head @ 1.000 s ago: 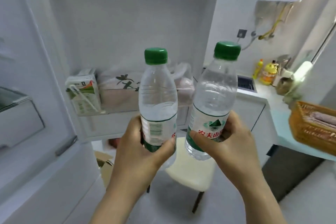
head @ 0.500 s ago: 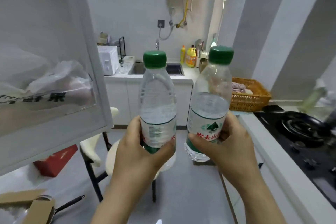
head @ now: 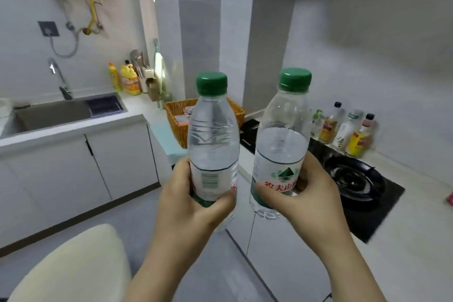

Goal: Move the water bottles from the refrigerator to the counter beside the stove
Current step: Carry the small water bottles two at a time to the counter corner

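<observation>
Now | left grip [head: 193, 203] clamped round left bottle [head: 213, 140], centre frame, upright | right grip [head: 311, 193] clamped round right bottle [head: 282, 144], just beside, tilted slightly | both aloft before stove [head: 355, 179], lower right, off the table [head: 416, 240].

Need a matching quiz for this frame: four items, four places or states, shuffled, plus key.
1 left-hand bottle
2 right-hand bottle
3 wicker basket
4 yellow jug

a red-lettered logo faces camera
b beside the sink
c barcode faces camera
d next to the stove

Pairs: 1-c, 2-a, 3-d, 4-b
</observation>
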`<state>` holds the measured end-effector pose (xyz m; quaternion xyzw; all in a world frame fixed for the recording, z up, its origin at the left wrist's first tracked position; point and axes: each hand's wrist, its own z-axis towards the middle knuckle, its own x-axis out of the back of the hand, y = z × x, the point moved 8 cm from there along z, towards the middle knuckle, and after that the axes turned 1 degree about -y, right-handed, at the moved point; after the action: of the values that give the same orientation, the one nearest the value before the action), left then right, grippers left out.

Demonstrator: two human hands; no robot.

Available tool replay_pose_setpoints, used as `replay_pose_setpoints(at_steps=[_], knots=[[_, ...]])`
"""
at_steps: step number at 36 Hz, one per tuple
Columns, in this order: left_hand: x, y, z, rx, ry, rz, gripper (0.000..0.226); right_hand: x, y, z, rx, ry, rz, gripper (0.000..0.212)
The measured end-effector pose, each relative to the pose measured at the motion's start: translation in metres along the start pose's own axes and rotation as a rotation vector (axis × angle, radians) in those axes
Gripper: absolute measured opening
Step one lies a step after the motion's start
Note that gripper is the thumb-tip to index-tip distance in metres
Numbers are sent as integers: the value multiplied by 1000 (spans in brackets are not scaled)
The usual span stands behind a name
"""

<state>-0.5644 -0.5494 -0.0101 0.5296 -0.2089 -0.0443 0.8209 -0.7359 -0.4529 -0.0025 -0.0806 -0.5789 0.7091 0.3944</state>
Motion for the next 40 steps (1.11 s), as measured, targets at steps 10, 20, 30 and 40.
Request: replay_pose_setpoints(at_steps=[10, 20, 30, 40], knots=[[-77, -3, 58, -76, -307, -117, 37, 50, 27, 14, -133, 304, -101, 48], [-175, 8, 57, -117, -601, -178, 38, 117, 63, -16, -285, 540, -209, 50], [-277, 41, 38, -180, -734, -206, 43, 204, 100, -38, -377, 693, -259, 51], [-374, 94, 21, -225, -781, -261, 41, 303, 130, -39, -389, 745, -275, 56]])
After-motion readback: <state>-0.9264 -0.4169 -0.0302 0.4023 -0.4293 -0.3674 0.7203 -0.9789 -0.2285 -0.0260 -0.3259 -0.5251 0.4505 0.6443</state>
